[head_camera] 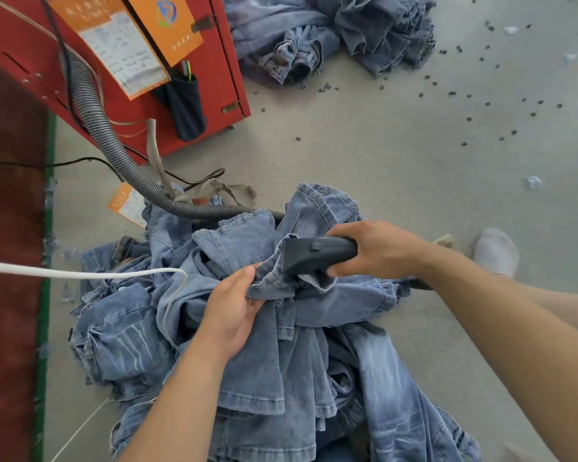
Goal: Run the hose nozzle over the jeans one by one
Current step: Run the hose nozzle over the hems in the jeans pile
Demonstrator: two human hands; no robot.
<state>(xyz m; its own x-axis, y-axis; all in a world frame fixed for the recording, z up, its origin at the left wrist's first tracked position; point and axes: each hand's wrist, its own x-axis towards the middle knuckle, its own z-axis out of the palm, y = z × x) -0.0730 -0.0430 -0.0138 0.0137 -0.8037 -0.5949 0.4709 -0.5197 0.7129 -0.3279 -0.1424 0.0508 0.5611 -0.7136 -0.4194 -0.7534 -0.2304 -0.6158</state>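
A heap of blue jeans [274, 355] lies on the grey floor in front of me. My right hand [377, 250] grips the dark grey hose nozzle [311, 253], whose flat mouth points left and presses into a bunched fold of denim. My left hand [234, 306] pinches that same fold of the top pair of jeans just below the nozzle's mouth. A grey ribbed hose [114, 151] runs from the red machine down behind the heap.
A red machine cabinet [214, 61] with orange tags stands at the upper left. A second pile of jeans [331, 38] lies at the top. A white cord [80, 273] crosses the heap from the left. Dark lint bits dot the floor at right; a socked foot [496, 251] rests there.
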